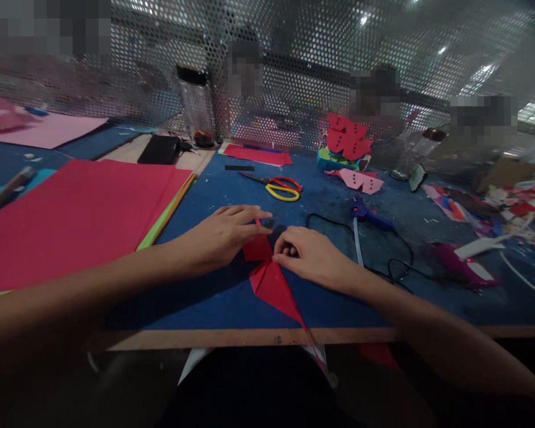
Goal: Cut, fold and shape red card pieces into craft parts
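Observation:
A folded red paper piece (271, 282) lies on the blue work mat (205, 297), its long pointed end reaching over the table's front edge. My left hand (220, 235) rests on its upper part with fingers stretched flat, pressing it down. My right hand (310, 252) has its fingers curled and pinched on the fold of the red paper, right beside my left fingertips.
A stack of red sheets (71, 217) lies at left. Red and yellow scissors (279, 187) lie behind the hands, a blue glue gun (370, 217) with its black cord to the right. Red and pink paper shapes (348, 142) sit at the back by a perforated metal screen; scraps at right.

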The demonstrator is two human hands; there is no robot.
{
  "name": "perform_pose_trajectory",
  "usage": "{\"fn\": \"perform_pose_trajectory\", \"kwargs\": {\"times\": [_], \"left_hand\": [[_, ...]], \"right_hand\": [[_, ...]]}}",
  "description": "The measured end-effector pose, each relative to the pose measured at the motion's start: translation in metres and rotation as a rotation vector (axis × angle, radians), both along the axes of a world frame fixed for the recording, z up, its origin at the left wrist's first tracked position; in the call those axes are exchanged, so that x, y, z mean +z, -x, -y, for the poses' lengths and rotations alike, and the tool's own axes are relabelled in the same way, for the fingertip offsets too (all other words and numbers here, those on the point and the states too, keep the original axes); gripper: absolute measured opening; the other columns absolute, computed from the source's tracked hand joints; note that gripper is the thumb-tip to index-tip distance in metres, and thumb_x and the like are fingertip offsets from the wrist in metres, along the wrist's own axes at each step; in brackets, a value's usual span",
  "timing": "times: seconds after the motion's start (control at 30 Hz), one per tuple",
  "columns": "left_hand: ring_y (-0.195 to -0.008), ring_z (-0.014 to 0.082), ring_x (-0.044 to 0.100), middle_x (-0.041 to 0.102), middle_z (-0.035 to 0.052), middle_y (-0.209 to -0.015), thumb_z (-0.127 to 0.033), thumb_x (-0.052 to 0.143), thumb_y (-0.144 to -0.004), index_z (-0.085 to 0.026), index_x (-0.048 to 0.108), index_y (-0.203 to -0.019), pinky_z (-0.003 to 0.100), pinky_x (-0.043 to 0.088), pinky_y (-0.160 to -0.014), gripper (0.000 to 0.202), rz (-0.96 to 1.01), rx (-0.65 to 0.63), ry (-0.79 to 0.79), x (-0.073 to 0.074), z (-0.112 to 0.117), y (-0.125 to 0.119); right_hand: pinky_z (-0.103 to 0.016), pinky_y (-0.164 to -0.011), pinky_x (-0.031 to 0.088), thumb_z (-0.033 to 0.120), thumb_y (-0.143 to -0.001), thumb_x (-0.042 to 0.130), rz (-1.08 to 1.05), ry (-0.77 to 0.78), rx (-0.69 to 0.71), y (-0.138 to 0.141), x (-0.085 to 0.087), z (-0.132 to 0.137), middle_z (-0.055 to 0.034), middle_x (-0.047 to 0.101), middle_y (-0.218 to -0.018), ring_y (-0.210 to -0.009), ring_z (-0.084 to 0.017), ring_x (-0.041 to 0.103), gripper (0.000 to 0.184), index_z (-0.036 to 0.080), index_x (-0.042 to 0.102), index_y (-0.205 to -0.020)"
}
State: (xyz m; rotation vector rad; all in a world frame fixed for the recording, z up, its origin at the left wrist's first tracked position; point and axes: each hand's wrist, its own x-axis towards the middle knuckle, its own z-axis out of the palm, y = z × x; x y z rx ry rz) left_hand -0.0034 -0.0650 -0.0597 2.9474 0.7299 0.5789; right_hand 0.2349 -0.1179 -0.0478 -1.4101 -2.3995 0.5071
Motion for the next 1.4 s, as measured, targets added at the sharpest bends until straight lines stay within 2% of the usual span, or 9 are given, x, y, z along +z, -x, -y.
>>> {"fn": "perform_pose_trajectory", "kwargs": {"times": [0.2, 0.37, 0.67, 0.77, 0.87, 0.97, 1.13, 1.27, 1.4], "left_hand": [[-0.120, 0.0221, 0.063, 0.071, 0.0088, -0.129, -0.012, 0.042, -0.100, -0.021, 0.070, -0.115, 0.043, 0.044, -0.107, 0.033, -0.059, -0.061, 0.037, -0.005, -0.013, -0.003], [-0.114, 0.0211, 0.064, 0.071, 0.0086, -0.119, -0.013, 0.045, -0.099, -0.019, 0.068, -0.105, 0.038, 0.044, -0.104, 0.024, -0.013, -0.051, 0.092, -0.007, -0.018, -0.002], [-0.096, 0.0208, 0.060, 0.068, 0.0049, -0.093, -0.016, 0.051, -0.096, -0.019, 0.067, -0.093, 0.033, 0.046, -0.088, 0.017, 0.050, -0.003, 0.126, 0.011, -0.015, 0.003], [-0.096, 0.0206, 0.062, 0.070, 0.0048, -0.095, -0.024, 0.054, -0.095, -0.020, 0.072, -0.094, 0.032, 0.046, -0.087, 0.018, 0.132, 0.065, 0.223, 0.024, -0.014, 0.009], [-0.089, 0.0204, 0.064, 0.072, 0.0049, -0.093, -0.033, 0.062, -0.091, -0.020, 0.074, -0.092, 0.031, 0.048, -0.080, 0.018, 0.240, 0.180, 0.396, 0.034, -0.014, 0.016], [-0.083, 0.0202, 0.066, 0.073, 0.0043, -0.087, -0.040, 0.071, -0.082, -0.020, 0.075, -0.091, 0.030, 0.049, -0.073, 0.022, 0.407, 0.275, 0.660, 0.036, -0.016, 0.022], [-0.062, 0.0141, 0.058, 0.071, 0.0030, -0.075, -0.041, 0.078, -0.075, -0.019, 0.072, -0.087, 0.024, 0.040, -0.053, 0.026, 0.645, 0.430, 0.948, 0.034, -0.012, 0.018], [-0.060, 0.0119, 0.057, 0.071, 0.0024, -0.074, -0.039, 0.079, -0.074, -0.018, 0.070, -0.086, 0.023, 0.039, -0.054, 0.026, 0.729, 0.419, 1.008, 0.033, -0.004, 0.010], [-0.066, 0.0133, 0.061, 0.071, 0.0018, -0.076, -0.038, 0.079, -0.075, -0.017, 0.070, -0.089, 0.024, 0.042, -0.060, 0.027, 0.693, 0.409, 1.052, 0.029, 0.003, 0.001]], "right_hand": [[-0.028, -0.069, 0.040, 0.023, -0.090, 0.065, -0.019, 0.024, -0.015, -0.001, 0.001, 0.001, -0.0010, 0.069, -0.087, -0.078, -0.015, 0.061, 0.007, 0.021, 0.071, -0.086], [-0.027, -0.067, 0.040, 0.024, -0.090, 0.064, -0.042, 0.048, -0.024, -0.001, 0.003, -0.001, -0.0009, 0.069, -0.087, -0.077, -0.014, 0.061, 0.009, 0.021, 0.071, -0.087], [-0.028, -0.070, 0.042, 0.026, -0.094, 0.058, -0.172, 0.132, -0.037, -0.004, 0.004, -0.006, -0.0024, 0.073, -0.090, -0.080, -0.015, 0.063, 0.016, 0.020, 0.072, -0.091], [-0.027, -0.071, 0.046, 0.030, -0.098, 0.054, -0.445, 0.271, -0.086, -0.011, 0.006, -0.018, -0.0036, 0.073, -0.083, -0.075, -0.015, 0.064, 0.023, 0.018, 0.071, -0.089], [-0.026, -0.065, 0.049, 0.040, -0.096, 0.057, -0.851, 0.536, -0.171, -0.023, 0.006, -0.036, -0.0047, 0.073, -0.076, -0.066, -0.014, 0.064, 0.028, 0.017, 0.071, -0.092], [-0.024, -0.062, 0.050, 0.035, -0.087, 0.068, -1.197, 0.593, -0.266, -0.035, 0.004, -0.052, -0.0012, 0.071, -0.072, -0.064, -0.013, 0.064, 0.017, 0.018, 0.070, -0.088], [-0.025, -0.073, 0.054, 0.023, -0.078, 0.071, -1.254, 0.581, -0.169, -0.039, 0.007, -0.051, -0.0032, 0.076, -0.093, -0.079, -0.014, 0.069, 0.019, 0.020, 0.071, -0.096], [-0.029, -0.085, 0.054, 0.032, -0.083, 0.072, -1.188, 0.544, 0.034, -0.026, 0.010, -0.034, -0.0059, 0.075, -0.112, -0.097, -0.018, 0.069, 0.026, 0.021, 0.070, -0.107], [-0.031, -0.084, 0.055, 0.043, -0.085, 0.077, -1.088, 0.367, -0.053, -0.015, 0.005, -0.028, -0.0074, 0.075, -0.108, -0.095, -0.018, 0.070, 0.034, 0.019, 0.070, -0.109]]}}
